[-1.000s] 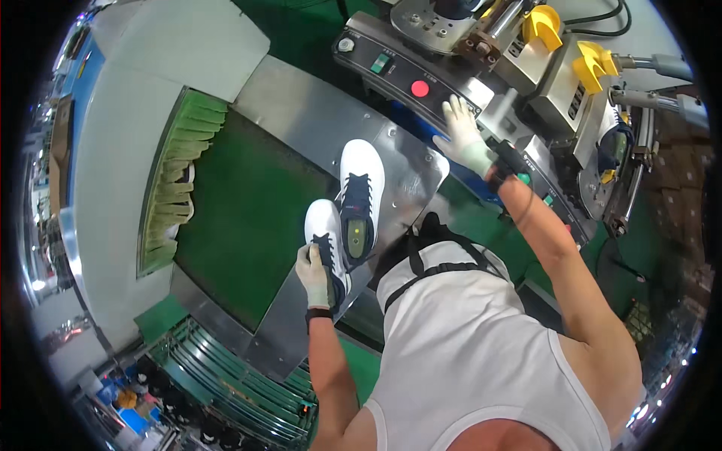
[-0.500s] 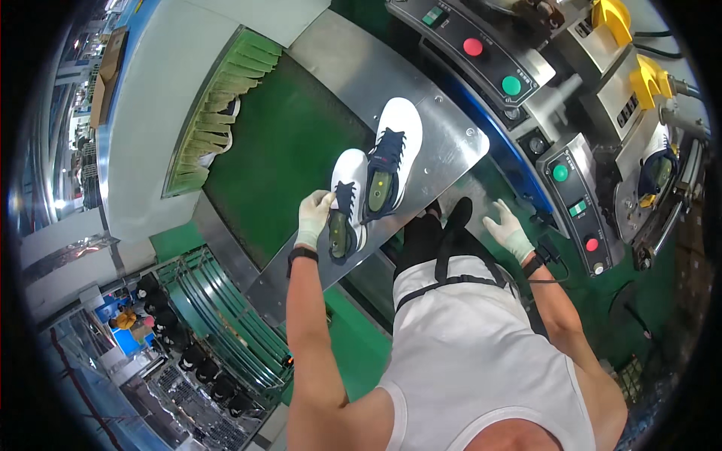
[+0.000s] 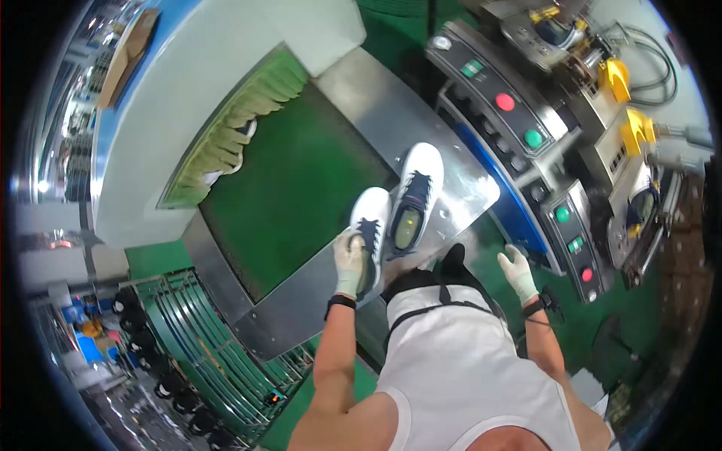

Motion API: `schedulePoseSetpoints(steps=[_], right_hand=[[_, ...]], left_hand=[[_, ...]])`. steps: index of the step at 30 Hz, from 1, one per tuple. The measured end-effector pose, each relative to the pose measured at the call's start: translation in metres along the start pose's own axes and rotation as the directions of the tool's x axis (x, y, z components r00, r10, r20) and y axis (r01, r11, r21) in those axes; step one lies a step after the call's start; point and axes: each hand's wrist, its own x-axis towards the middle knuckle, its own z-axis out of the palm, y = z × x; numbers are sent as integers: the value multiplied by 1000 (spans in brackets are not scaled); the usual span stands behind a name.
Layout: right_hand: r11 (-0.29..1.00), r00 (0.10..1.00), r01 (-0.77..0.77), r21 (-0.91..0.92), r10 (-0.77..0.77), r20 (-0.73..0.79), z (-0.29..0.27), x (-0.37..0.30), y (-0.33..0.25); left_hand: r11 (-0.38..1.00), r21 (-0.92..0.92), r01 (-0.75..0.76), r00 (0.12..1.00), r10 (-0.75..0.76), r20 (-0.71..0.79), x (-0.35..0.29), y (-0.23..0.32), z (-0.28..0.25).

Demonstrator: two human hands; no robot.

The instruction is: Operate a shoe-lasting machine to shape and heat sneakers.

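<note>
A pair of white sneakers with dark navy collars and laces rests at the near end of the conveyor, toes pointing away from me. My left hand [image 3: 349, 264], in a pale glove, is closed on the outer side of the left sneaker [image 3: 371, 207], near its laces; the fingertips are partly hidden. Beside it stands the right sneaker [image 3: 426, 161], untouched, with a greenish insole showing inside. My right hand [image 3: 517, 275], also gloved, hangs with thumb and fingers apart, holding nothing, to the right near the machine's blue side.
The green conveyor belt [image 3: 301, 173] runs from a pale housing [image 3: 173, 98] with a fringed curtain [image 3: 248, 105]; parts of other shoes show under it. On the right stands a machine with button panels [image 3: 519, 113] and a clamped shoe [image 3: 641, 207]. A roller rack [image 3: 210, 331] is at lower left.
The view has shifted, so the sneakers and belt appear lower. My left hand has moved from a fingertip touch to a fuller hold on the left sneaker's side. My right hand stays empty.
</note>
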Motion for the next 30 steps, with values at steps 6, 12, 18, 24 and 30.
schedulePoseSetpoints(steps=[6, 12, 18, 24, 30], right_hand=[[975, 974, 218, -36, -215, 72, 50, 49, -72], [812, 836, 549, -201, -539, 107, 109, 84, -192], [481, 640, 707, -519, -747, 179, 160, 112, -206], [544, 627, 750, -378, -765, 143, 180, 103, -212], [611, 682, 701, -369, -725, 97, 175, 98, -214]], left_hand=[[871, -343, 352, 936, -325, 134, 6, 28, -14], [809, -323, 491, 839, -540, -75, -34, 40, -86], [683, -426, 593, 652, -718, -243, -74, 45, -176], [693, 16, 721, 587, -598, -546, -150, -90, -234], [772, 265, 578, 812, -509, -286, -103, -124, -245]])
